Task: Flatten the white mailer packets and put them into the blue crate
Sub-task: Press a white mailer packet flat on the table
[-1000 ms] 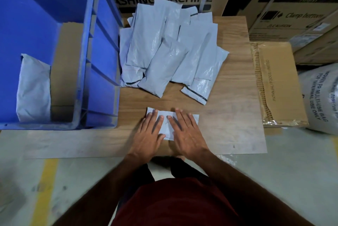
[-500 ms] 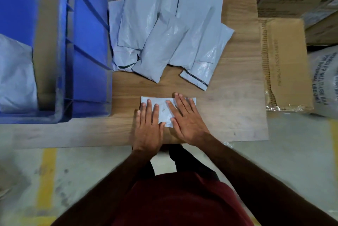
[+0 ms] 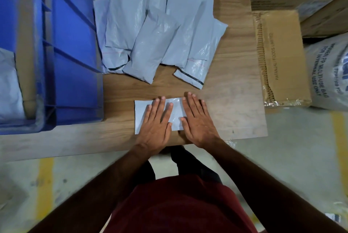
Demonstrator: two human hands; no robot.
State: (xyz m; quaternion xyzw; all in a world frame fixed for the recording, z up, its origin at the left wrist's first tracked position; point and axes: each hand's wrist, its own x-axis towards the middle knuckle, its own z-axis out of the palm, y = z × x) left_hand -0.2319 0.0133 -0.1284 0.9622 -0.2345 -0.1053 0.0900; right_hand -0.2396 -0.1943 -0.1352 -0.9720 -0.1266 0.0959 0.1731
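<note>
Two hands lay flat on one packet (image 3: 143,112) at the near edge of the tabletop (image 3: 235,100): left hand (image 3: 156,125) and right hand (image 3: 199,121), fingers straight, pressing and gripping nothing. Half a second before, they sat almost touching; now I saw them a little apart, with a strip of packet showing between, and the packet looked smooth. I judged the flattening nearly done, with the lift to the crate next. Just beyond lay the pile (image 3: 160,25) of unflattened packets. To the left stood the crate (image 3: 75,53), touching the pile, with something white (image 3: 9,85) already inside.
</note>
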